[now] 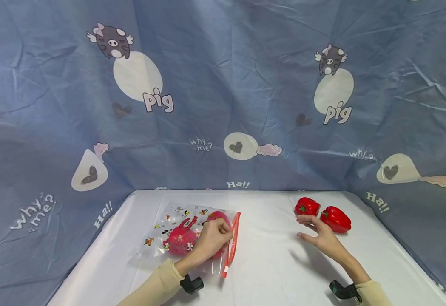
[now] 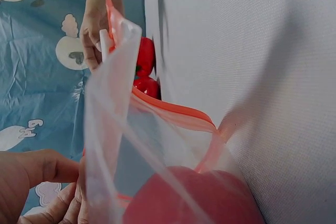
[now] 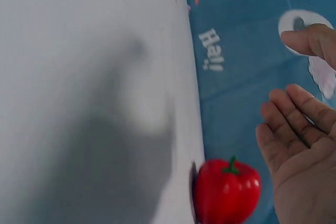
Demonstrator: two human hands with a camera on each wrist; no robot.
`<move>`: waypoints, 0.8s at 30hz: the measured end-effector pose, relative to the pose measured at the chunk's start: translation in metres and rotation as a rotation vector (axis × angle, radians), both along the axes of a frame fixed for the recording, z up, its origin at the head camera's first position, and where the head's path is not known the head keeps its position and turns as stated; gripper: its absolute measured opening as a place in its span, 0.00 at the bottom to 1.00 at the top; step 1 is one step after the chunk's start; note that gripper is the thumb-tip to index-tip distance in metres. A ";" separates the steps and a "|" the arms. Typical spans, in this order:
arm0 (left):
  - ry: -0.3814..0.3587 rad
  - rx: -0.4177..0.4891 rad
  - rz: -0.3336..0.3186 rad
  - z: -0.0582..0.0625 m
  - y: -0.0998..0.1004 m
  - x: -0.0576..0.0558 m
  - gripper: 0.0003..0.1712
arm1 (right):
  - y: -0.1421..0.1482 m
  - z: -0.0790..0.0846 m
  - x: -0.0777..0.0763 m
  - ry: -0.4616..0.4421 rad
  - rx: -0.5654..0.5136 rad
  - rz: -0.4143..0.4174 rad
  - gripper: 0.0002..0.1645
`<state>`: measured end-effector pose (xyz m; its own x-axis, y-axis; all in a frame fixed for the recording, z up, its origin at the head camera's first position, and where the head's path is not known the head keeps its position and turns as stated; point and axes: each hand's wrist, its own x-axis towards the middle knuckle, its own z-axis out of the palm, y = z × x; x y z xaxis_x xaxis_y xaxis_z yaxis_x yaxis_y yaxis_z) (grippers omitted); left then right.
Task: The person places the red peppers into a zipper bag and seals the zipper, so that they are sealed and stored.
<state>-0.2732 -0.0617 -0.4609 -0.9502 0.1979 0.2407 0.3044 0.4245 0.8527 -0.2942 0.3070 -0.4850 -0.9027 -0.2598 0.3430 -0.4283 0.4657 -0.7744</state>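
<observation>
A clear printed zip bag (image 1: 157, 238) lies on the left half of the table, its red zip edge (image 1: 235, 242) facing right. Inside it are red bell peppers (image 1: 180, 240); one shows blurred through the plastic in the left wrist view (image 2: 194, 200). My left hand (image 1: 209, 240) pinches the bag's upper layer near the zip, and the mouth gapes. Two more red bell peppers, one at the back (image 1: 308, 206) and one further right (image 1: 336, 219), rest on the table. Just in front of them hovers my right hand (image 1: 324, 239), thumb and fingers spread, holding nothing.
A white cloth covers the table (image 1: 268, 255). Behind and at the sides hangs a blue printed curtain (image 1: 223, 93). A white slider (image 1: 225, 269) sits at the near end of the bag's zip. Both wrists carry black cameras.
</observation>
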 end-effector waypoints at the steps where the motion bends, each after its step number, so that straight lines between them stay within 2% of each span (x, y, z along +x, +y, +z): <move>1: 0.002 -0.001 0.001 0.000 0.000 0.000 0.04 | 0.004 0.001 0.000 0.001 0.005 -0.011 0.31; 7: 0.009 -0.009 0.009 0.000 0.000 -0.001 0.04 | 0.027 0.006 -0.002 0.015 0.033 -0.069 0.33; 14: -0.008 0.001 0.001 0.000 0.000 0.000 0.04 | 0.049 0.007 -0.002 0.037 -0.007 -0.077 0.31; 20: 0.024 -0.018 0.006 -0.002 -0.001 -0.001 0.04 | 0.064 0.007 0.000 0.021 0.001 -0.156 0.32; 24: 0.035 -0.027 0.013 -0.002 -0.001 -0.001 0.04 | 0.075 0.009 0.001 -0.007 0.043 -0.229 0.35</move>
<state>-0.2743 -0.0624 -0.4631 -0.9439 0.1927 0.2682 0.3280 0.4513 0.8299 -0.2931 0.3824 -0.4761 -0.9421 -0.0624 0.3296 -0.3025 0.5829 -0.7542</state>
